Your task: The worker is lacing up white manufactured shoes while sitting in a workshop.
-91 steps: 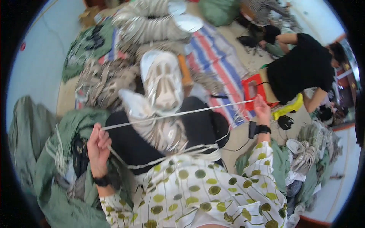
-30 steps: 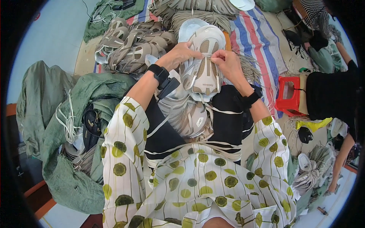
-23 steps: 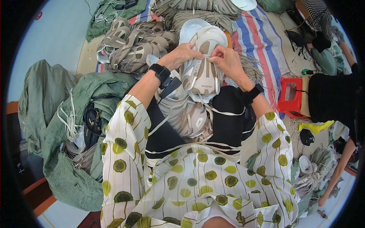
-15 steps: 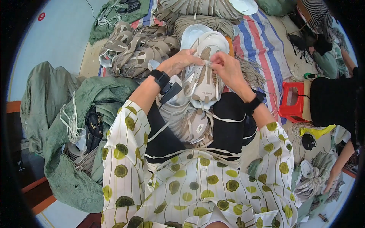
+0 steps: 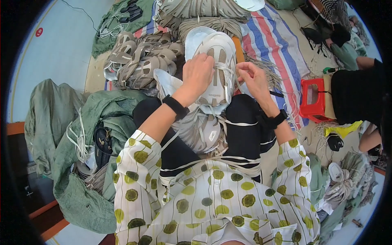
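A beige and white shoe upper [image 5: 223,85] with brown mesh lies sole-side away over a bundle of more uppers [image 5: 202,134] between my knees. A pale shoelace [image 5: 223,66] crosses its tongue. My left hand [image 5: 198,75] is closed at the upper's left edge, fingers curled; what they grip is hidden. Just off the right edge, my right hand [image 5: 254,79] pinches with thumb and forefinger on the lace that runs out from the eyelets. Loose laces [image 5: 241,122] lie across my black-clad thighs.
More uppers [image 5: 149,61] are heaped at far left, with laces bundled [image 5: 210,27] behind the work. A green sack [image 5: 77,196] lies at left. On the right are a striped sheet [image 5: 277,53], a red stool [image 5: 312,100] and another person in black [image 5: 355,96].
Both hands were together over the lace at the middle of the tongue. Now they are apart: left at the left edge, right drawn out to the right and slightly nearer me.
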A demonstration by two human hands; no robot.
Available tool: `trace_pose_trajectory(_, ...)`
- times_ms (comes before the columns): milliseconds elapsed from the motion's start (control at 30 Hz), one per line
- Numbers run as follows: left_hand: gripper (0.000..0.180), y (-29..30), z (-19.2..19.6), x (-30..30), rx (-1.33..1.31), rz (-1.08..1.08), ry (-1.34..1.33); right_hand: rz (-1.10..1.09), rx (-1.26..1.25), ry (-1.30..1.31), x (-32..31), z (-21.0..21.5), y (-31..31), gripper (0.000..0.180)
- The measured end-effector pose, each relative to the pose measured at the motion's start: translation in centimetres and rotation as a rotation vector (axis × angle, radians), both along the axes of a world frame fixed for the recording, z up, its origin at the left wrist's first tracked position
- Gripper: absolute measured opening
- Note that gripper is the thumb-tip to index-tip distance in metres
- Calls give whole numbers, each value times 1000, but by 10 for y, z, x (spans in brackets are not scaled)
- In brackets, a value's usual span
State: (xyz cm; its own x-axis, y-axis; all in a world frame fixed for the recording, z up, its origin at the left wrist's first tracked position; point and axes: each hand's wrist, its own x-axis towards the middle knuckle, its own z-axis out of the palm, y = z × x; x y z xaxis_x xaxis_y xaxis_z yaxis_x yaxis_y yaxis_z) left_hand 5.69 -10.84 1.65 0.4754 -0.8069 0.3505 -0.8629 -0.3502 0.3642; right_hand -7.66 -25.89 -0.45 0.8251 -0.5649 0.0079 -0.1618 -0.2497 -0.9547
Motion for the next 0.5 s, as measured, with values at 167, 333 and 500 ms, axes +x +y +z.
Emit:
trace_pose_trajectory(167, 10, -8, 0, 15, 163, 39, 183, 33, -18, -60, -7, 7, 9, 20)
trace_pose_trajectory(333, 10, 17, 5, 34, 122, 173, 2, 52, -49, 3, -32, 4, -4, 25)
trace_pose_trajectory(500, 5, 1, 0, 14, -130, 65, 321, 269, 107, 246, -30, -46, -15, 41)
